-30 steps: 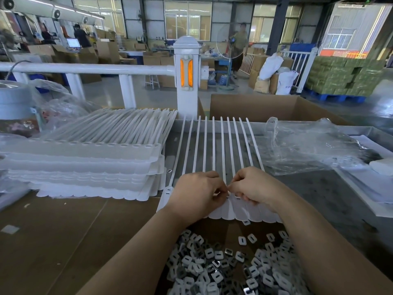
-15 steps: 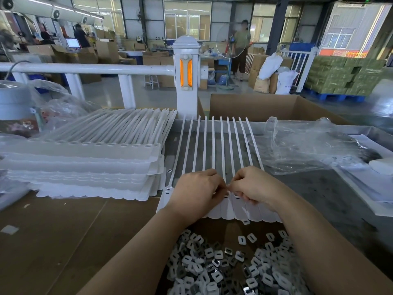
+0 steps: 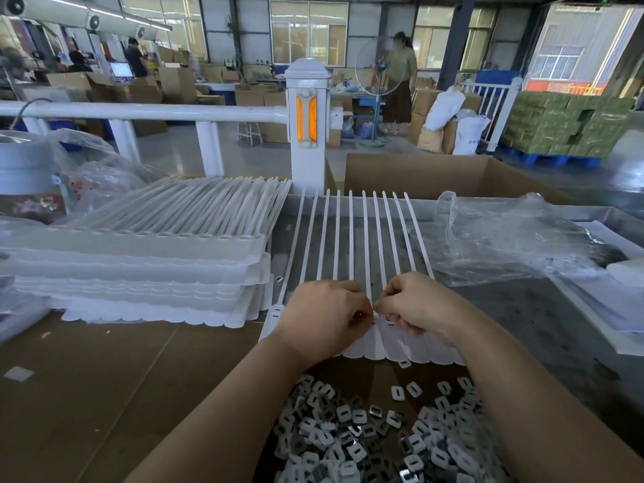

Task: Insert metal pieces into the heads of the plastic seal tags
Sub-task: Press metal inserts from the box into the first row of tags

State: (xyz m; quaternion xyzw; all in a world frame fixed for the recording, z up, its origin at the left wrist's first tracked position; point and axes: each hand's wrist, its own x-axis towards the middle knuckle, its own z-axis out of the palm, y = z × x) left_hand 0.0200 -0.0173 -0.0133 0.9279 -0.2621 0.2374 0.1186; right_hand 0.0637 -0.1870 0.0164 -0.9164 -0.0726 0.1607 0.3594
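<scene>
Strip of white plastic seal tags (image 3: 374, 345) lies flat at table centre, heads joined side by side at the near edge, thin tails fanned away toward the white railing post (image 3: 307, 134). Left hand (image 3: 326, 317) and right hand (image 3: 416, 305) both rest on the heads of the strip, knuckles up, fingers curled; their fingertips meet over one head near the middle of the row. Both appear to pinch there; whether a metal piece is between the fingertips cannot be told, it is hidden. Just nearer than the strip, between the two forearms, a loose heap of small slotted metal pieces (image 3: 376, 437), some white-faced and some shiny, lies on brown cardboard (image 3: 104, 395). One piece (image 3: 404, 363) sits apart, touching the near edge of the heads. Left of the strip, a stack of more tag strips (image 3: 146, 263), several layers high, heads facing the camera. Right of the strip, crumpled clear plastic bag (image 3: 505, 238) on the grey metal table (image 3: 522, 315). Beyond the table edge, an open cardboard box (image 3: 435, 176). Far background: a standing person (image 3: 400, 78) beside a pedestal fan (image 3: 378, 71).
</scene>
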